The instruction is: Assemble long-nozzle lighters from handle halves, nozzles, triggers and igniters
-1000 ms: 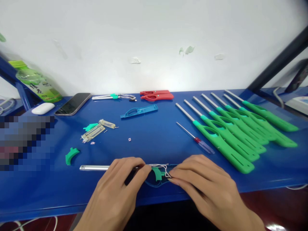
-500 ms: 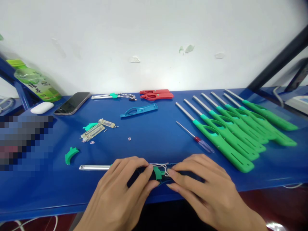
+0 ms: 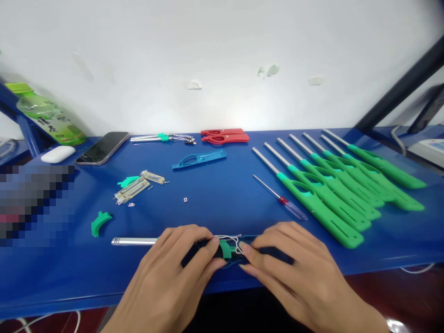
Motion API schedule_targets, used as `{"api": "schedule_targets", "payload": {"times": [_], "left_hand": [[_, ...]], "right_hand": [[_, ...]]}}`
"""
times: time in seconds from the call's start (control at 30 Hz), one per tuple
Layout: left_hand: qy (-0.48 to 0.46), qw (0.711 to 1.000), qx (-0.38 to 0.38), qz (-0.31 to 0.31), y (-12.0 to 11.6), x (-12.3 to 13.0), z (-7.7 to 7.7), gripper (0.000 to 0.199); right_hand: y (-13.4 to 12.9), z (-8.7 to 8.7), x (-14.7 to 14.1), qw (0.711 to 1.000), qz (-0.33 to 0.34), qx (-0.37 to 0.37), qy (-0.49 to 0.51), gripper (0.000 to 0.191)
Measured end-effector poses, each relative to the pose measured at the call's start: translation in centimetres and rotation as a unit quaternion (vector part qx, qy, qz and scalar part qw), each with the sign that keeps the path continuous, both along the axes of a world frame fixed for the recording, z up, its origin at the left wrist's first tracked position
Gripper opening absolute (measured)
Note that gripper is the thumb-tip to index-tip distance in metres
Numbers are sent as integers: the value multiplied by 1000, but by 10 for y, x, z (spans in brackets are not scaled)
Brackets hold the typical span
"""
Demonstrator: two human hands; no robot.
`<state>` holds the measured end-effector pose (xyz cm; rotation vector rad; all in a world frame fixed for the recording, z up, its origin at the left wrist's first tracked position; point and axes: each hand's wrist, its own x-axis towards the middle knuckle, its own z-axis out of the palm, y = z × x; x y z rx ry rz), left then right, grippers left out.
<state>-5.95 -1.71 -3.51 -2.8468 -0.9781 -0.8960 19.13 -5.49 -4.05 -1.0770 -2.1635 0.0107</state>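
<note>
Near the table's front edge, a lighter with a silver tube [image 3: 134,241] lies with its opened blue handle shell [image 3: 252,237] under both hands. My left hand [image 3: 176,273] grips it at the green trigger [image 3: 226,249], thumb and fingers closed around it. Fingers of my right hand [image 3: 298,273] press on the white wire [image 3: 233,238] inside the shell, just right of the trigger. The palms hide most of the handle.
Green lighters [image 3: 322,212] lie in a row at right, beside a screwdriver [image 3: 293,208]. Farther back are a blue shell half [image 3: 204,158], red shells [image 3: 225,138] and tubes with wires [image 3: 149,138]. At left are clear fuel tanks [image 3: 133,189], a green trigger piece [image 3: 100,223], a phone [image 3: 103,148] and a bottle [image 3: 52,118].
The view has shifted slightly, moving the table items a little left. My right fingertips have moved slightly at the wire; both hands stay on the lighter.
</note>
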Motion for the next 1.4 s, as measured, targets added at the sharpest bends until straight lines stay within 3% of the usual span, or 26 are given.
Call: {"api": "schedule_targets", "payload": {"times": [0.4, 0.63, 1.03, 1.4], "left_hand": [[-10, 1000, -1, -1, 2, 3, 4, 10], [-10, 1000, 8, 5, 3, 4, 3, 14], [8, 1000, -3, 11, 1, 4, -1, 17], [63, 998, -9, -1, 0, 8, 6, 32]], "right_hand": [[-2, -4, 0, 1000, -6, -10, 14, 14], [2, -1, -7, 996, -36, -62, 45, 7], [2, -3, -14, 996, -37, -50, 69, 11], [6, 5, -10, 998, -29, -53, -1, 14]]}}
